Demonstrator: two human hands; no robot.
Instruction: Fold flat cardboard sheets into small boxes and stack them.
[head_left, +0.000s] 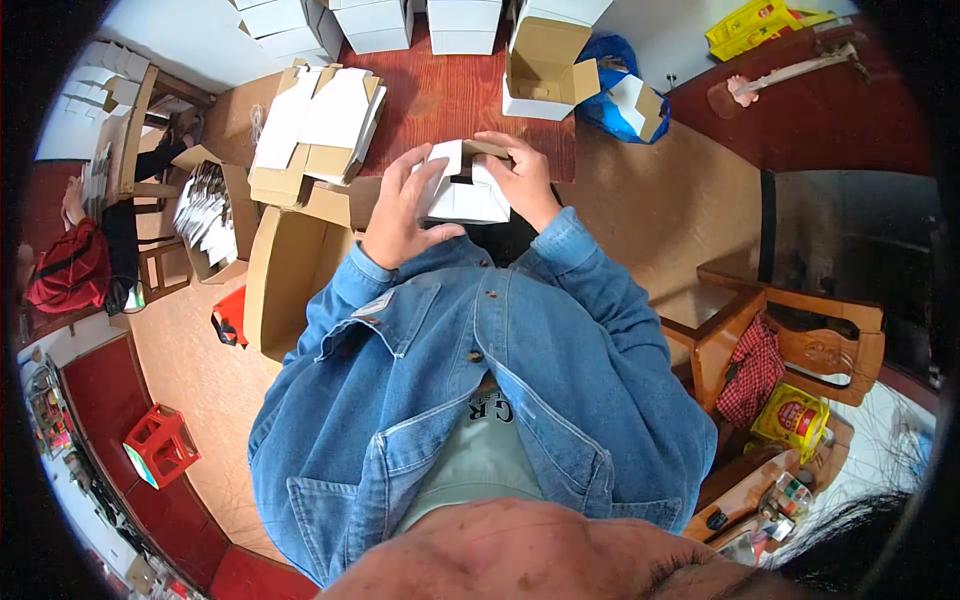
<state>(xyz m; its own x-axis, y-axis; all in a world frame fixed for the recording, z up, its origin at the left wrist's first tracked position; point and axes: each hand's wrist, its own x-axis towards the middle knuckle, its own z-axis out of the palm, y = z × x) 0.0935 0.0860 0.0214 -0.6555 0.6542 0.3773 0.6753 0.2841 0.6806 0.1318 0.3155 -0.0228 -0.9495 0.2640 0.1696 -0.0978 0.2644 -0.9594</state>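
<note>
Grip check: your left hand (400, 210) and right hand (522, 178) both clasp the small white carton (462, 190).
Just beyond your grip, an open carton (540, 65) stands on the tabletop (440, 100).

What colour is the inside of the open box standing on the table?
Plain brown cardboard inside the open white box, white outside; the head view shows it best.

jacket: blue denim, open (dark round buttons) | sleeves: long, cuffed | shirt: pale green, dark print
</note>
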